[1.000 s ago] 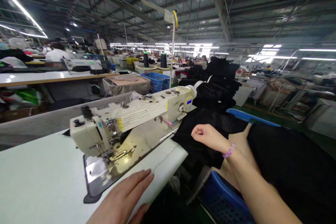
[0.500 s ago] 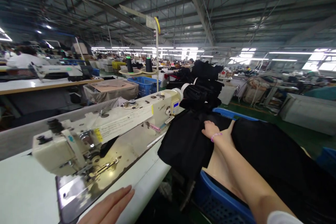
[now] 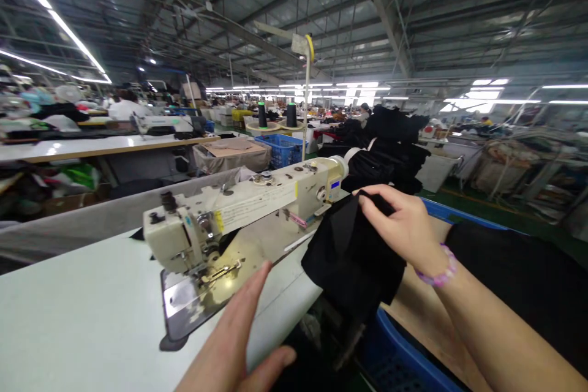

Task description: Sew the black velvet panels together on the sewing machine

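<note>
My right hand, with a beaded bracelet at the wrist, pinches the upper edge of a black fabric piece between thumb and fingers. The piece hangs down beside the sewing table's right edge, over the near side of a blue basket. In front of the sewing machine, my left hand is open, thumb and fingers apart, with nothing in it. It is near the front edge of the pale table. The machine's needle area and metal plate lie left of that hand.
More black fabric lies over the basket's right side. Behind the machine's handwheel rises a dark fabric pile. A thread stand pole stands behind the machine, near two black thread cones. Another blue basket sits farther back.
My right hand has taken hold of the black fabric's edge and lifted it toward me. My left hand has risen into view, thumb spread. The view has turned left.
</note>
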Tool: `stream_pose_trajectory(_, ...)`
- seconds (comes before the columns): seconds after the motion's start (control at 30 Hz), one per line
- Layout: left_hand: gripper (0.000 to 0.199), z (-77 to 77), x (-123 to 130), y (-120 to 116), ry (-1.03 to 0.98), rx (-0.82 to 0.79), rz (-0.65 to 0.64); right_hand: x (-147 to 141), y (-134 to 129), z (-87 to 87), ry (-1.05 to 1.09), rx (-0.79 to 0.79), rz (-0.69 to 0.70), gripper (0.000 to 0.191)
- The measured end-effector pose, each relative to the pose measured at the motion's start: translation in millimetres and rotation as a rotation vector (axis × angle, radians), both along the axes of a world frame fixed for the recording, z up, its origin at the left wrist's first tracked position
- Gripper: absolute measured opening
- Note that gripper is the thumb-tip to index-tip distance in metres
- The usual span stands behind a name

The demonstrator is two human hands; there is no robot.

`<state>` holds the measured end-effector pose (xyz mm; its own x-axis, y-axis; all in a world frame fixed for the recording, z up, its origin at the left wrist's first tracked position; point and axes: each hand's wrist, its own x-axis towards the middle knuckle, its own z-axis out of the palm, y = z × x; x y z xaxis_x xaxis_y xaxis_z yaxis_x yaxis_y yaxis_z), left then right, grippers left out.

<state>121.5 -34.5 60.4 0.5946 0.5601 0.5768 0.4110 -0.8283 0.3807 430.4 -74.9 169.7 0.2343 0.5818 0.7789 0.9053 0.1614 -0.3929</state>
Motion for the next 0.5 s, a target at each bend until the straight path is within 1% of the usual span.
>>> stream_pose_trajectory(0.07, 0.118, 8.5, 20.6, -17.9, -0.046, -0.073, -0.049, -47.0, -16.9, 8.7, -0.019, -0.002, 0.191, 0.014)
stream_pose_trajectory(0.1, 0.124, 11.0, 27.2, -24.7, -0.082, -0.092, -0.065, -65.5, -24.4, 12.4, 0.002, -0.028, 0.278, 0.015)
stream_pose_trajectory(0.13, 0.120, 13.5, 30.3, -29.8, -0.130, -0.109, -0.063, -79.7, -30.3, 16.0, 0.030, -0.061, 0.353, 0.016)
stream_pose_trajectory(0.17, 0.103, 17.0, 29.5, -32.9, -0.193, -0.135, -0.032, -89.4, -34.1, 19.5, 0.066, -0.096, 0.416, 0.017)
stream_pose_trajectory(0.2, 0.077, 22.1, 24.9, -34.1, -0.256, -0.180, 0.024, -94.7, -35.5, 23.0, 0.106, -0.130, 0.466, 0.016)
stream_pose_trajectory(0.23, 0.050, 29.5, 16.7, -33.5, -0.315, -0.238, 0.102, -96.2, -34.3, 26.3, 0.148, -0.167, 0.502, 0.013)
stream_pose_trajectory(0.27, 0.029, 39.0, 5.7, -31.5, -0.369, -0.298, 0.188, -94.7, -30.5, 29.3, 0.194, -0.223, 0.540, 0.009)
stream_pose_trajectory(0.3, 0.019, 50.3, -7.3, -28.1, -0.411, -0.353, 0.269, -91.2, -24.2, 31.6, 0.240, -0.305, 0.592, 0.009)
stream_pose_trajectory(0.37, 0.025, 76.3, -34.9, -18.7, -0.453, -0.443, 0.370, -82.4, -5.1, 32.7, 0.283, -0.548, 0.745, 0.019)
stream_pose_trajectory(0.4, 0.029, 89.8, -47.8, -13.0, -0.446, -0.474, 0.385, -79.2, 7.1, 31.2, 0.282, -0.666, 0.820, 0.021)
stream_pose_trajectory(0.43, 0.031, 103.1, -59.2, -7.0, -0.426, -0.491, 0.392, -77.7, 20.5, 28.7, 0.282, -0.741, 0.869, 0.022)
stream_pose_trajectory(0.47, 0.033, 115.9, -68.8, -0.9, -0.421, -0.478, 0.415, -78.6, 34.3, 25.4, 0.291, -0.767, 0.884, 0.022)
stream_pose_trajectory(0.5, 0.036, 128.2, -76.6, 5.1, -0.407, -0.456, 0.448, -81.9, 47.7, 22.3, 0.313, -0.743, 0.869, 0.022)
